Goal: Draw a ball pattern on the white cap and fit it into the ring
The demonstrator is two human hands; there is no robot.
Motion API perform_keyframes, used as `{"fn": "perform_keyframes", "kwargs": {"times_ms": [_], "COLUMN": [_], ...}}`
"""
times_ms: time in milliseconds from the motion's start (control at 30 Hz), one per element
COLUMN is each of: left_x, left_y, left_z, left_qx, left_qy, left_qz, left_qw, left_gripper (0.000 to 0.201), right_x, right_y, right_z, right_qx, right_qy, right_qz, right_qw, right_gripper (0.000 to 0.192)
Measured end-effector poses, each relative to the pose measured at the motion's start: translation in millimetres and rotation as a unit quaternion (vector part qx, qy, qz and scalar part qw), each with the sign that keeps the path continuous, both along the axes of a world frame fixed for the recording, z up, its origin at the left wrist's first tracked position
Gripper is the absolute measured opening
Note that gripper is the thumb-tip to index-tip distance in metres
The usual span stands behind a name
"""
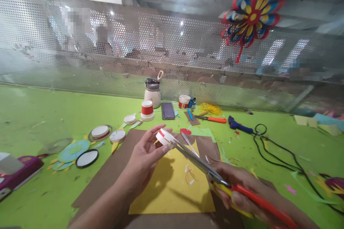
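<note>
**Scissors at the cup rim: slip risks and working room**

Left hand (146,157) pinches a small white paper cup with a red band (164,137), thumb below and fingers above, and holds it tilted in the air over the yellow sheet (172,186). Right hand (242,189) is clenched around the orange handles of the scissors (204,166). The blades are parted and their tips meet the cup's rim.

Risks, as judged from this frame:
- The left fingertips sit just beside the blade tips. If the cup rotates in the pinch, the cut could wander toward the fingers.
- The cup wall is thin. Too firm a pinch would crush it, and the blades could then fold the paper rather than shear it.
- The cup is held unsupported, so any push from the blades must be resisted by the left hand alone.

Edges and room:
- Yellow sheet lies on brown card (107,182), directly beneath the work, and carries a few scraps.
- Left: paper discs and a black ring (87,158), well apart.
- Behind: another red-banded cup (147,110), a phone (168,110) and a white bottle (152,93), near but beyond the blade tips.
- Right: a blue glue gun (238,125) with its black cable (279,157) looping over the green table (40,114), near the right forearm. A wide sweep of that arm could snag the cable.
</note>
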State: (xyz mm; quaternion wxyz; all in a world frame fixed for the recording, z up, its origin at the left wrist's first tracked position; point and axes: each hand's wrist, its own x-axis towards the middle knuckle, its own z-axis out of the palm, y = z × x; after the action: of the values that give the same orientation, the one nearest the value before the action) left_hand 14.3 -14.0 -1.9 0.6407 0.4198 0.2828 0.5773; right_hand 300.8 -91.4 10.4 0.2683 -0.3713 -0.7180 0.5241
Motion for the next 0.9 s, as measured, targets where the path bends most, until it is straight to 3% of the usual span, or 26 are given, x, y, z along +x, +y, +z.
{"fn": "perform_keyframes", "kwargs": {"times_ms": [67, 133, 233, 267, 333, 433, 700, 900], "left_x": [0.2, 0.4, -0.2, -0.9, -2.9, -6.1, -6.1, -4.1], "left_y": [0.1, 1.3, 5.5, 7.3, 11.4, 17.1, 23.5, 13.3], "left_z": [1.6, 2.3, 0.9, -0.2, -2.9, -7.6, -13.1, -9.7], "left_qx": [-0.019, -0.032, -0.029, -0.023, -0.007, 0.019, 0.101, 0.149], "left_qy": [0.006, 0.011, 0.028, 0.035, 0.046, 0.054, 0.097, 0.14], "left_qz": [0.01, 0.027, 0.055, 0.062, 0.07, 0.079, 0.079, 0.077], "left_qw": [1.0, 0.999, 0.998, 0.997, 0.996, 0.995, 0.987, 0.976], "left_gripper": [0.059, 0.057, 0.05, 0.049, 0.049, 0.048, 0.056, 0.064], "right_x": [3.5, 8.6, 20.1, 24.7, 33.2, 40.5, 39.4, 37.3], "right_y": [2.2, 8.6, 25.8, 32.3, 44.2, 54.4, 51.8, 47.2], "right_z": [-3.4, -8.5, -20.8, -26.0, -36.2, -47.2, -46.8, -30.7], "right_qx": [0.033, 0.078, 0.127, 0.156, 0.161, 0.133, 0.113, 0.135], "right_qy": [-0.027, -0.096, -0.24, -0.281, -0.369, -0.445, -0.49, -0.507], "right_qz": [-0.051, -0.151, -0.298, -0.31, -0.315, -0.288, -0.241, -0.234], "right_qw": [0.998, 0.981, 0.915, 0.895, 0.86, 0.837, 0.83, 0.819], "right_gripper": [0.054, 0.049, 0.049, 0.05, 0.051, 0.051, 0.042, 0.044]}}
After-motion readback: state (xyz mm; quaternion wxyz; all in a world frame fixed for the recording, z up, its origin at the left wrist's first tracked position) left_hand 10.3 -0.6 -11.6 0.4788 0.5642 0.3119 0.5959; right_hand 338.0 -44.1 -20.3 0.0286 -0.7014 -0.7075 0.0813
